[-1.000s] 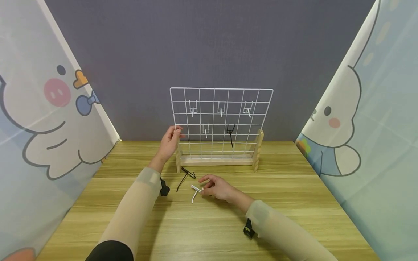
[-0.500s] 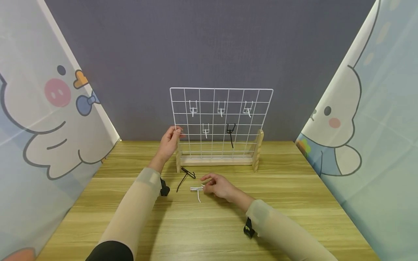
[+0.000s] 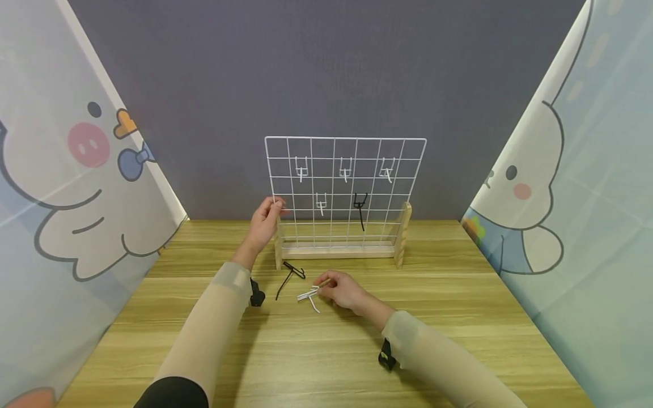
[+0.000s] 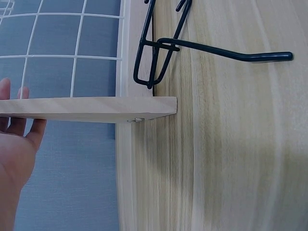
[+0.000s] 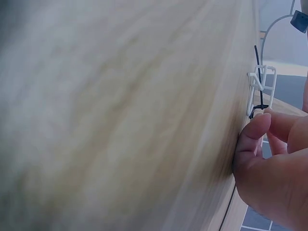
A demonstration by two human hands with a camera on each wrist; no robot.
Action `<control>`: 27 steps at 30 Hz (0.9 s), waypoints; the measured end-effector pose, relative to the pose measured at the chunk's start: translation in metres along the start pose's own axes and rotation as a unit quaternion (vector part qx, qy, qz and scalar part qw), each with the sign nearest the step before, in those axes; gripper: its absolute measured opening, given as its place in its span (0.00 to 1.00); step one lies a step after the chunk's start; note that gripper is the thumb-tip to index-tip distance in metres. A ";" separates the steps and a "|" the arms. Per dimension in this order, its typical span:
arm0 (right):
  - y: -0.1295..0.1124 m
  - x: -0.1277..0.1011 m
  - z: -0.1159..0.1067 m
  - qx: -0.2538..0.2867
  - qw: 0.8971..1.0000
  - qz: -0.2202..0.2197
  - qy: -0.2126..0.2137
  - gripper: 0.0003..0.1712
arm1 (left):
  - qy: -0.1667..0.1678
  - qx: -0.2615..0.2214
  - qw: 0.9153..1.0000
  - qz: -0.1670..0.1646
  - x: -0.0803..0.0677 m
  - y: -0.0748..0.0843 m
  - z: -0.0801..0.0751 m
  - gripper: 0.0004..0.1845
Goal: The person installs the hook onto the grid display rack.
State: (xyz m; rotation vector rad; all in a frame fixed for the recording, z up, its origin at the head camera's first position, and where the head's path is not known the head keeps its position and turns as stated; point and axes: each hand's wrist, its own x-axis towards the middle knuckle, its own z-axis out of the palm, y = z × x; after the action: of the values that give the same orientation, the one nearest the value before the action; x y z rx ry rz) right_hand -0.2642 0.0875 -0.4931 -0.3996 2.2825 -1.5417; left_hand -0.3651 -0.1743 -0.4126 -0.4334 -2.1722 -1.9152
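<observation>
A white wire grid (image 3: 347,138) stands in a wooden base at the back of the table. My left hand (image 3: 265,220) grips the base's left upright (image 3: 278,249); the left wrist view shows the fingers behind that wooden upright (image 4: 96,107). Just above the tabletop, my right hand (image 3: 345,292) pinches a white wire hook (image 3: 308,295) by one end between thumb and fingertips. In the right wrist view the hook's frame (image 5: 274,79) sticks out past the fingertips. A black wire hook (image 3: 292,273) lies on the table near the base's left foot.
Three white hooks hang in the grid's upper part, one of them a left hook (image 3: 302,171). Lower down hang a small white hook (image 3: 321,204) and a long black hook (image 3: 360,203). Cartoon-printed curtains (image 3: 92,215) flank the wooden table (image 3: 326,362).
The white hook has turned in my right fingers; its prong has swung from lower left to lower right. The right hand has shifted only slightly. My left hand stays on the upright.
</observation>
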 end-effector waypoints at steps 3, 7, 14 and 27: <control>0.000 0.000 0.000 0.006 1.000 0.001 -0.001 0.14 | 0.003 0.004 1.000 0.001 0.004 -0.009 -0.002 0.21; 0.000 -0.003 -0.001 0.024 1.000 0.008 0.003 0.17 | 0.001 0.004 1.000 0.002 0.005 -0.014 -0.004 0.21; -0.003 -0.014 0.000 0.028 0.999 0.011 -0.027 0.13 | -0.001 0.014 1.000 0.005 0.004 -0.012 -0.005 0.21; -0.009 -0.015 0.012 -0.032 0.999 0.006 -0.022 0.10 | 0.002 0.018 1.000 0.005 0.004 -0.011 -0.005 0.21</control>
State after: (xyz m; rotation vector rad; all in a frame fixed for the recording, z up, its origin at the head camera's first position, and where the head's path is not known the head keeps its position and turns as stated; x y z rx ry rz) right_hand -0.2453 0.0811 -0.4870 -0.4305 2.3011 -1.4427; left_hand -0.3731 -0.1797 -0.4206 -0.4319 -2.1950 -1.8665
